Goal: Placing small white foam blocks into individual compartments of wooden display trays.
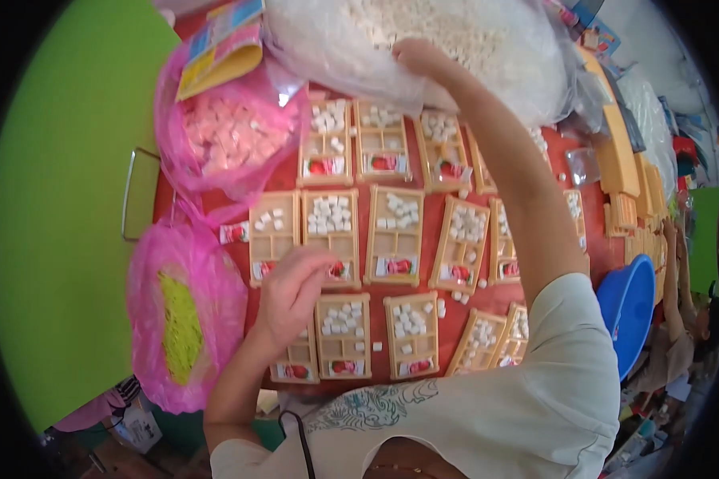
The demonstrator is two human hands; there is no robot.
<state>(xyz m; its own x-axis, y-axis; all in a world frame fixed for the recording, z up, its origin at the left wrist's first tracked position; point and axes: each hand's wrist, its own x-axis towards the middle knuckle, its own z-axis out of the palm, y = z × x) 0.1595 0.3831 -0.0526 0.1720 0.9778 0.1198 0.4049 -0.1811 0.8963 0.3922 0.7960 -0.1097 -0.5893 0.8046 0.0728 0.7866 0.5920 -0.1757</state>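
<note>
My right hand (419,57) reaches to the far side, its fingers closed at a large clear plastic bag (527,60) full of small white cubes (455,32). What those fingers hold is hidden. My left hand (291,291) hovers over the nearer left trays, fingers bent and pressed together; I cannot make out anything in them. Around it stand light wooden compartment trays, among them one tray (343,337) and another (395,235). Most of these trays show white cubes in the large compartment and a small red-and-white packet (397,266) at the near end. Loose cubes (377,346) lie between trays.
On the left, one pink bag (168,120) holds pink packets (232,132); another (148,295) holds yellow-green pieces (181,327). A blue basin (627,311) and stacked wooden trays (619,152) stand at the right. Another person (679,343) is at the far right. The tabletop (284,172) is red.
</note>
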